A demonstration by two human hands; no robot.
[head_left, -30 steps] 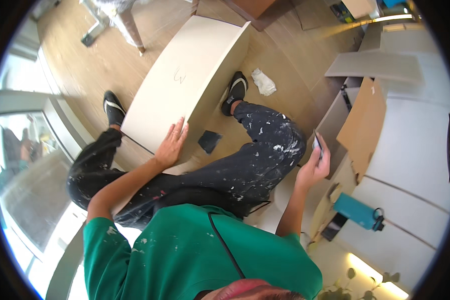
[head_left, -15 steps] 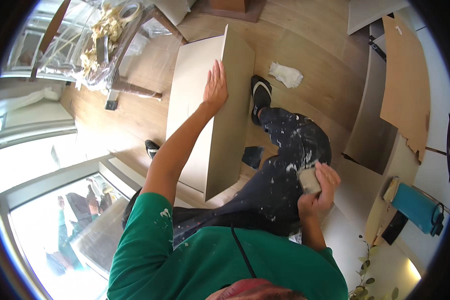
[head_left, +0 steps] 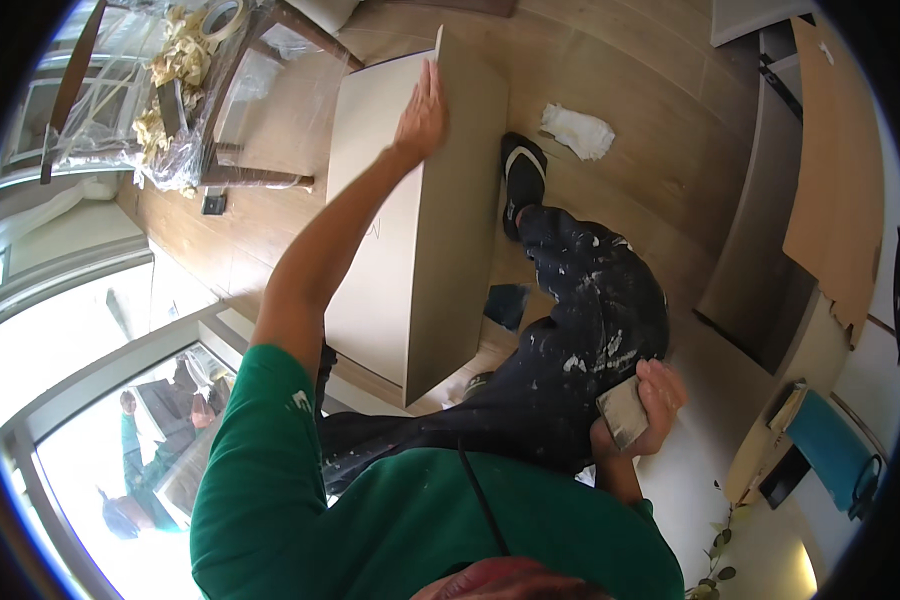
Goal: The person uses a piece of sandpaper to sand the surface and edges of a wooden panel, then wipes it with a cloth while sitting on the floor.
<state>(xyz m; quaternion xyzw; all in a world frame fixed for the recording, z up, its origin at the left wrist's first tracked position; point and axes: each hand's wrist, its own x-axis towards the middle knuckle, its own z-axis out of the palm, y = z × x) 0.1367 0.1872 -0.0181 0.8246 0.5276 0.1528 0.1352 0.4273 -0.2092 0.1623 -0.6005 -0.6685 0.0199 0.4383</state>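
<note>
My left hand (head_left: pixel 423 120) lies with straight fingers along the upper long edge of a beige, box-like furniture piece (head_left: pixel 375 270). That piece stands lengthwise on the floor before me, its right side panel (head_left: pixel 450 250) facing my leg. A small pencil-like mark shows on its pale face. In my right hand (head_left: pixel 658 408) is a flat grey sanding block (head_left: pixel 625 413), gripped between fingers and thumb. It is held above my paint-spattered dark trousers (head_left: pixel 590 290), apart from the furniture piece.
A crumpled white cloth (head_left: pixel 578 131) lies on the wood floor near my shoe (head_left: pixel 523 180). Plastic-wrapped chair (head_left: pixel 260 178) with a tape roll (head_left: pixel 223 18) stands far left. At right are brown cardboard (head_left: pixel 835 190), a grey cabinet (head_left: pixel 755 290) and a teal case (head_left: pixel 832 450).
My left hand has slid farther along the panel edge. My right hand has dropped slightly, and the sanding block is tilted more. The shoe left of the furniture piece is out of sight.
</note>
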